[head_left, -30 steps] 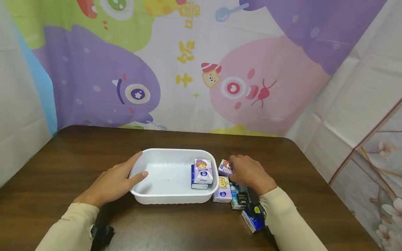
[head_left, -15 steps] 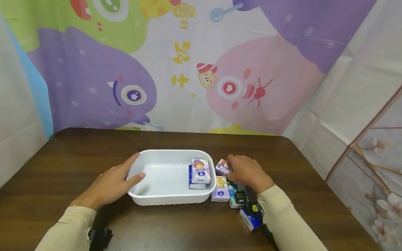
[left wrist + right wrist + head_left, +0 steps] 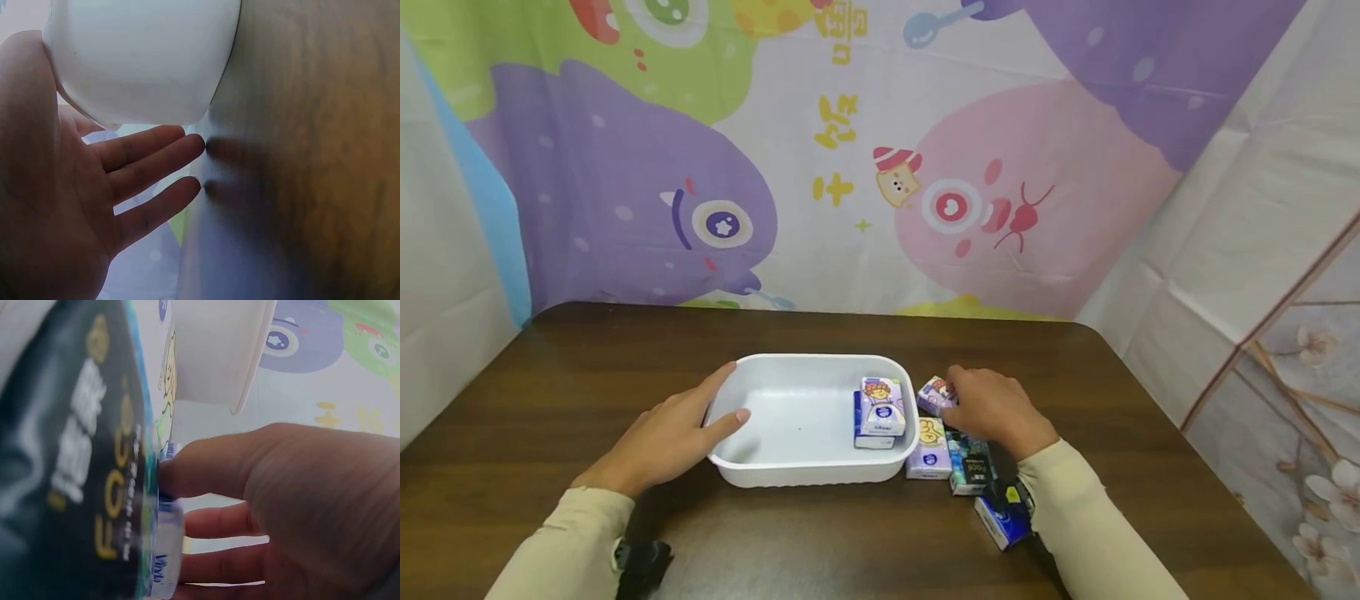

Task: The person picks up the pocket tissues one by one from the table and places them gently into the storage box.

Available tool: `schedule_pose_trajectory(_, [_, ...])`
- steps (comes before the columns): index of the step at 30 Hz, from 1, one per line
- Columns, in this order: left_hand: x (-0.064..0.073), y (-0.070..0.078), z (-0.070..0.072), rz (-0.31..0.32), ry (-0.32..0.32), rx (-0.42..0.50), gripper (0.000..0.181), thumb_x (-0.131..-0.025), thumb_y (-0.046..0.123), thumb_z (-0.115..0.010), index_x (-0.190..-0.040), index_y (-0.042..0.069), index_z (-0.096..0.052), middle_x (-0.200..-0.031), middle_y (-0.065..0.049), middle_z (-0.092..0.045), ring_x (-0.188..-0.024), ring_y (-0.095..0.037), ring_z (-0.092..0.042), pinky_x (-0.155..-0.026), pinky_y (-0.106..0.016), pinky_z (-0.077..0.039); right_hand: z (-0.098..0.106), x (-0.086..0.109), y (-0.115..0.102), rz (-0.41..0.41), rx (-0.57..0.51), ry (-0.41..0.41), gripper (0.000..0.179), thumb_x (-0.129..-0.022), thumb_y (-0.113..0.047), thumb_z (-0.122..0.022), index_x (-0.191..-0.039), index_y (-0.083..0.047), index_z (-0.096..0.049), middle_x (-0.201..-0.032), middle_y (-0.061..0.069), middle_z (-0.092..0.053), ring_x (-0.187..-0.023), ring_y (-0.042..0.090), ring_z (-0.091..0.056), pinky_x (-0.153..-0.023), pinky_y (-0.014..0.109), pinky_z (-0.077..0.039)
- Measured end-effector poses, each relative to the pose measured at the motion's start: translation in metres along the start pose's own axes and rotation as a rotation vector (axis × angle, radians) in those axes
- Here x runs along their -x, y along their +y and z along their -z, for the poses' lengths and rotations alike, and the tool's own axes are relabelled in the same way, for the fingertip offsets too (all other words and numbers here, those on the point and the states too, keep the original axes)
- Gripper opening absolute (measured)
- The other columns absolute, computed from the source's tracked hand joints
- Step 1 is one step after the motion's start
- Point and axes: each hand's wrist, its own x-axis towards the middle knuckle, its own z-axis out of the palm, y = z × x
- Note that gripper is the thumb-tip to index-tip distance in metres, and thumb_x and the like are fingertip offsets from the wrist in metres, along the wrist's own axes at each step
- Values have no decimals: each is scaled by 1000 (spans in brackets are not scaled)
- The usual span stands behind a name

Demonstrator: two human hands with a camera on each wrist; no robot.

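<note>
My left hand (image 3: 666, 437) holds the left end of a white plastic tub (image 3: 797, 477), its thumb over the rim and the other fingers spread along the outside wall (image 3: 144, 62). Inside the tub's right end, a purple cartoon tissue pack (image 3: 882, 407) lies on a blue one (image 3: 874, 442). Just right of the tub, my right hand (image 3: 1000, 410) pinches a small purple tissue pack (image 3: 934, 395), partly covered by the fingers. Under and beside that hand lie a yellow-and-purple tissue pack (image 3: 929, 454) and a dark green pack (image 3: 970, 467), whose printed face fills the left of the right wrist view.
A blue-and-white pack (image 3: 1002, 525) lies nearer the front, partly under the right wrist. Everything stands on a dark brown wooden table (image 3: 820, 550). A cartoon-printed curtain (image 3: 820, 275) hangs behind its back edge.
The head view has shifted slightly. Both hands and the tub keep nearly the same places; the right thumb shows more clearly beside the small purple pack.
</note>
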Motion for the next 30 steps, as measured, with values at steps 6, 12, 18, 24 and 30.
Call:
schedule_pose_trajectory(6, [-1, 1, 0, -5, 3, 3, 81, -100, 59, -51, -161, 15, -22, -150, -22, -45, -130, -45, -50, -95, -68, -40, 4, 1, 1, -12, 0, 52, 39, -89, -40, -67, -115, -11, -65, -102, 5, -68, -88, 23, -62, -84, 52, -51])
schedule_pose_trajectory(12, [-2, 2, 1, -8, 4, -1, 81, -100, 59, -50, -161, 15, -22, -150, -22, -45, -130, -45, -49, -96, -67, -40, 9, 2, 2, -30, -14, 113, 37, -89, -43, -66, -110, -12, -65, -95, 3, -68, -80, 21, -59, -76, 47, -51])
schedule_pose_trajectory(18, [-1, 2, 1, -7, 3, -1, 81, -99, 60, -50, -161, 14, -22, -150, -23, -45, -129, -46, -50, -96, -67, -40, 11, 3, 0, -40, -34, 136, 37, -88, -44, -65, -108, -13, -65, -92, 3, -67, -78, 21, -58, -74, 45, -51])
schedule_pose_trajectory(24, [0, 1, 0, -4, 1, -2, 81, -100, 58, -50, -161, 14, -22, -150, -23, -45, -129, -46, -50, -96, -67, -40, 16, 8, -3, -34, -59, 181, 38, -88, -46, -65, -107, -13, -65, -93, 4, -68, -76, 21, -59, -74, 46, -52])
schedule_pose_trajectory(30, [2, 0, 0, -9, 10, -9, 80, -100, 60, -49, -161, 16, -22, -150, -22, -45, -129, -46, -50, -95, -68, -40, 27, 15, -14, 0, -81, 249, 35, -88, -46, -65, -102, -15, -64, -86, 1, -65, -72, 19, -57, -70, 42, -51])
